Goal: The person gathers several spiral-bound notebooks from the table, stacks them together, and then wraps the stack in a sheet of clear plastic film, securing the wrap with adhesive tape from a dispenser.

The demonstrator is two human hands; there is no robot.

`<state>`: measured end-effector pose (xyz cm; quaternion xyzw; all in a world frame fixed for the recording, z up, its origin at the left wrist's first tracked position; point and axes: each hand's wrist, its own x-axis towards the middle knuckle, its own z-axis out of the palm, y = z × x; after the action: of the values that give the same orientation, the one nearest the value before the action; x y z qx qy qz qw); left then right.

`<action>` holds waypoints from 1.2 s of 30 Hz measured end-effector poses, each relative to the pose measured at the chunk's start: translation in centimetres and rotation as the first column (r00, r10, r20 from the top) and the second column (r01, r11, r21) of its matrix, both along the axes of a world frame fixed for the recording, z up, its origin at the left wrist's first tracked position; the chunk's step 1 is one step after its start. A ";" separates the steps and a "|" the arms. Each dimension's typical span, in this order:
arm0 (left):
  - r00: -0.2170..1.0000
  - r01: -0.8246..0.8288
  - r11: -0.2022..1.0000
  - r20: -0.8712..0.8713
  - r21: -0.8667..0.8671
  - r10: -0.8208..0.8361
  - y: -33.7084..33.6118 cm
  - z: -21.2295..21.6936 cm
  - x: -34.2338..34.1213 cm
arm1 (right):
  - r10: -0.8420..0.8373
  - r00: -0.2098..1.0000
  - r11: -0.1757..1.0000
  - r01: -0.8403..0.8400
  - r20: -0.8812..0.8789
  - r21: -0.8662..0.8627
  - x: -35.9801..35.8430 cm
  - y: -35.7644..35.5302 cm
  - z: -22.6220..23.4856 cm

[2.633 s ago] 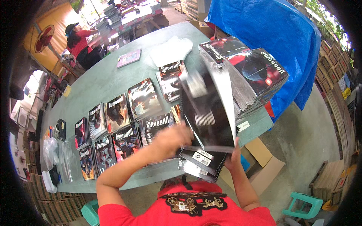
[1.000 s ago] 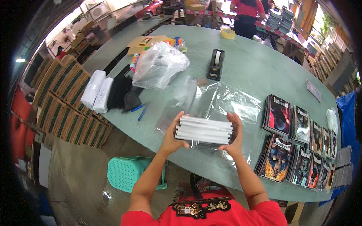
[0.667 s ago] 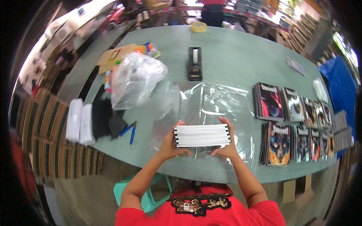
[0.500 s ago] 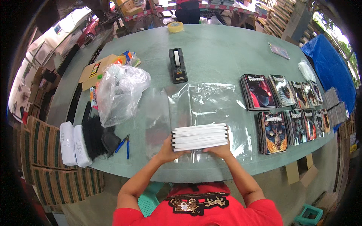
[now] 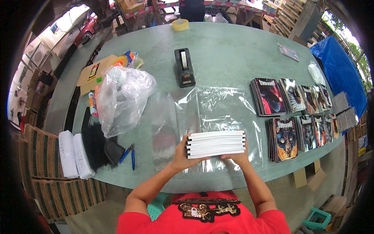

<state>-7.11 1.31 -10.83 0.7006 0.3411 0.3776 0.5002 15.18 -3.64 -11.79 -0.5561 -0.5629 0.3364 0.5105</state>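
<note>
Between my two hands is a stack of spiral-bound notebooks (image 5: 216, 144), their white page edges facing me and dark binding showing at the ends. My left hand (image 5: 184, 158) grips the stack's left end. At the right end, my right hand (image 5: 238, 156) closes round the lower corner. Beneath the stack, clear plastic sheets (image 5: 224, 103) lie spread on the green table (image 5: 152, 43). Whether the stack touches the plastic is hard to make out. A black tape dispenser (image 5: 184, 68) stands beyond the sheets.
Notebooks with picture covers (image 5: 285, 138) stand in rows at the right. On the left are a crumpled plastic bag (image 5: 122, 101), blue pliers (image 5: 133, 158), black binding coils (image 5: 94, 150) and white wrapped bundles (image 5: 68, 156). A tape roll (image 5: 180, 25) sits at the far edge.
Both hands have shifted a little to the right with the notebook stack, still gripping its ends. The view has also moved slightly.
</note>
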 end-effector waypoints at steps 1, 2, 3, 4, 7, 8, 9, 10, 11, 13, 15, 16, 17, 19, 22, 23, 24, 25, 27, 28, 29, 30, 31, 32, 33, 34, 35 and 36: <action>0.999 0.011 1.000 -0.049 -0.002 -0.011 0.2 0.3 -0.1 | 0.007 0.999 1.000 -0.008 -0.049 -0.023 0.2 -0.2 0.2; 0.998 0.059 0.997 -0.021 0.056 -0.058 0.5 -0.7 -0.6 | 0.060 0.997 0.992 -0.054 -0.046 0.114 0.0 -0.3 0.6; 0.998 0.069 0.996 -0.001 0.057 -0.069 0.8 -1.8 -0.8 | 0.089 0.996 0.992 -0.089 -0.005 0.085 0.4 -0.3 0.1; 0.997 0.080 0.995 0.016 0.062 -0.081 0.8 -2.9 -1.1 | 0.120 0.992 0.991 -0.122 0.034 0.057 0.9 -0.2 -1.2; 0.982 0.148 0.984 -0.135 0.094 -0.135 1.4 -9.7 -2.0 | 0.148 0.989 0.989 -0.148 0.007 0.005 1.7 -0.6 -8.9; 0.960 0.201 0.963 -0.231 0.178 -0.157 2.5 -9.0 -1.4 | 0.141 0.967 0.988 -0.150 0.210 0.029 3.2 -0.3 -11.2; 0.928 0.252 0.940 -0.334 0.230 -0.167 2.7 -8.1 -1.3 | 0.138 0.910 0.986 -0.162 0.390 0.029 3.8 -0.8 -12.6; 0.968 0.143 0.964 -0.171 -0.224 -0.184 2.8 -2.9 -0.4 | 0.080 0.971 0.837 -0.189 -0.227 -0.514 1.3 0.9 -4.5; 0.970 0.110 0.986 -0.205 -0.125 -0.134 3.7 -1.7 0.0 | 0.082 0.997 0.957 -0.080 -0.004 -0.279 1.6 1.3 -3.6; 0.983 0.090 0.870 -0.096 -0.485 -0.155 6.1 1.4 1.2 | -0.059 0.996 0.805 0.006 -0.070 -0.594 0.9 3.7 2.2; 0.978 0.168 0.795 -0.004 -0.582 -0.209 7.6 -0.4 1.6 | -0.016 0.996 0.813 -0.040 -0.091 -0.581 1.7 4.8 0.6; 0.972 0.204 0.747 0.039 -0.633 -0.232 8.0 -0.3 2.2 | 0.020 1.000 0.755 -0.011 0.006 -0.656 2.8 5.1 -1.7; 0.968 0.229 0.700 0.078 -0.676 -0.240 8.0 -0.4 2.3 | 0.078 0.992 0.694 0.014 0.094 -0.719 2.8 5.8 -2.2; 0.967 0.215 0.632 0.069 -0.744 -0.247 8.0 -2.5 2.1 | 0.111 0.967 0.696 0.088 0.229 -0.712 3.3 5.3 -2.8; 0.969 0.155 0.533 0.023 -0.832 -0.245 7.8 -4.5 1.5 | 0.070 0.889 0.737 0.260 0.453 -0.624 3.8 4.7 -1.9; 0.966 0.153 0.538 0.009 -0.829 -0.259 7.8 -4.4 1.6 | -0.082 0.892 0.765 0.343 0.445 -0.545 4.8 4.2 -2.1; 0.962 0.150 0.543 -0.004 -0.827 -0.272 7.7 -4.2 1.6 | -0.246 0.713 0.886 0.440 0.657 -0.146 6.1 2.9 -4.6; 0.960 0.150 0.540 -0.008 -0.828 -0.279 7.7 -4.0 1.7 | -0.371 0.453 0.885 0.437 0.811 0.161 7.2 2.1 -5.9; 0.954 0.157 0.537 -0.014 -0.829 -0.300 7.8 -3.5 2.0 | -0.358 0.458 0.877 0.464 0.814 0.125 8.3 0.5 -8.2; 0.954 0.150 0.523 -0.017 -0.839 -0.300 7.8 -3.1 2.1 | -0.322 0.459 0.910 0.391 0.828 0.138 8.6 0.3 -8.3; 0.954 0.142 0.509 -0.019 -0.849 -0.299 7.9 -2.7 2.2 | -0.286 0.457 0.938 0.315 0.842 0.148 9.0 0.3 -8.5; 0.954 0.135 0.494 -0.022 -0.859 -0.300 7.8 -2.6 2.2 | -0.251 0.453 0.959 0.237 0.856 0.155 9.3 0.3 -8.7; 0.958 0.139 0.495 -0.010 -0.858 -0.286 7.8 -2.7 2.1 | -0.241 0.510 0.965 0.213 0.826 0.150 9.2 0.7 -8.1; 0.962 0.143 0.496 0.002 -0.856 -0.272 7.8 -3.0 2.0 | -0.229 0.564 0.971 0.189 0.793 0.146 9.3 1.0 -7.4; 0.966 0.147 0.498 0.015 -0.855 -0.259 7.7 -3.3 2.0 | -0.216 0.616 0.976 0.165 0.757 0.144 9.3 1.3 -6.6; 0.969 0.154 0.507 0.029 -0.848 -0.247 7.7 -3.6 2.0 | -0.200 0.701 0.979 0.168 0.685 0.114 9.7 1.5 -5.8; 0.973 0.154 0.518 0.038 -0.841 -0.227 7.6 -3.8 1.9 | -0.262 0.725 0.951 0.305 0.637 0.043 9.5 1.7 -4.4; 0.977 0.154 0.529 0.048 -0.834 -0.208 7.4 -3.9 1.7 | -0.327 0.738 0.902 0.430 0.590 -0.037 9.4 1.8 -2.7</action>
<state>-5.36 8.75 -14.75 0.4213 0.4187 0.0965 0.7987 24.54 -1.88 -14.53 -0.7754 -0.5331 0.0901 0.3263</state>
